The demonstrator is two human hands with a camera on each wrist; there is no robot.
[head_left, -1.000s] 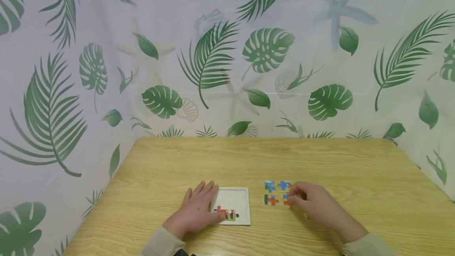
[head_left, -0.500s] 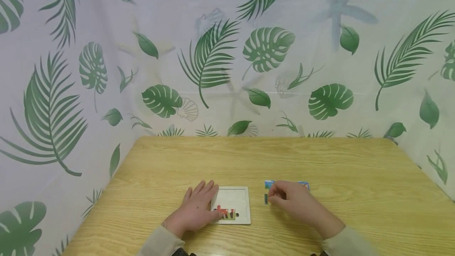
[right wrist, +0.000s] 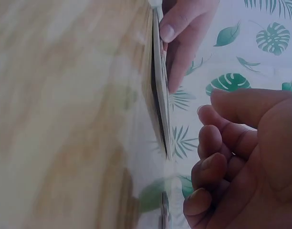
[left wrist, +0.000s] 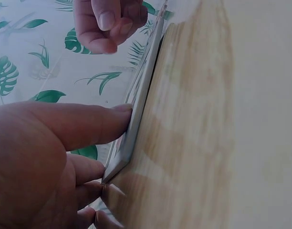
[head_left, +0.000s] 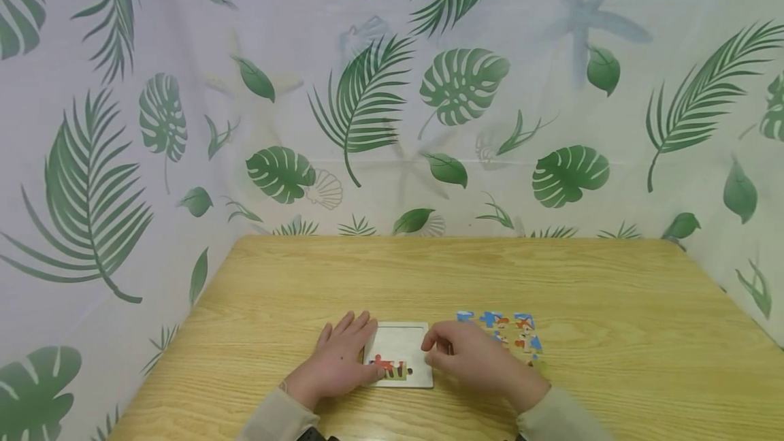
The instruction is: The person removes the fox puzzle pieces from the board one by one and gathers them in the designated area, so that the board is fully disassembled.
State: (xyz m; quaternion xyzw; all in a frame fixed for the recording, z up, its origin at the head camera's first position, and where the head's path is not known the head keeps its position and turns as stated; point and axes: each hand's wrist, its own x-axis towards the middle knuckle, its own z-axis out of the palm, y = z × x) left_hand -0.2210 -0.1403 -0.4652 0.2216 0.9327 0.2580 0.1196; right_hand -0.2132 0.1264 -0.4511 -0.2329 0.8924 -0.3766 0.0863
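My left hand [head_left: 339, 363] rests along the left side of a white puzzle tray [head_left: 418, 373], fingers straight and spread, thumb laid over its lower edge. In the left wrist view the thumb [left wrist: 96, 125] presses on the tray. Joined puzzle pieces [head_left: 395, 369], red and yellowish green, lie in the tray's bottom left part. My right hand [head_left: 468, 359] hovers at the tray's right edge, fingers loosely curled, with nothing visible between thumb and index in the right wrist view. It hides part of the loose puzzle pieces [head_left: 525, 323] behind it.
The loose pieces, blue and orange, lie in rough rows right of the tray on a wooden table [head_left: 294, 278]. A white cloth with green leaves [head_left: 380, 87] rises behind the table and at both sides.
My right hand has moved left from the loose pieces to the tray's right edge, uncovering the pieces farther right. The left hand and tray have stayed in place.
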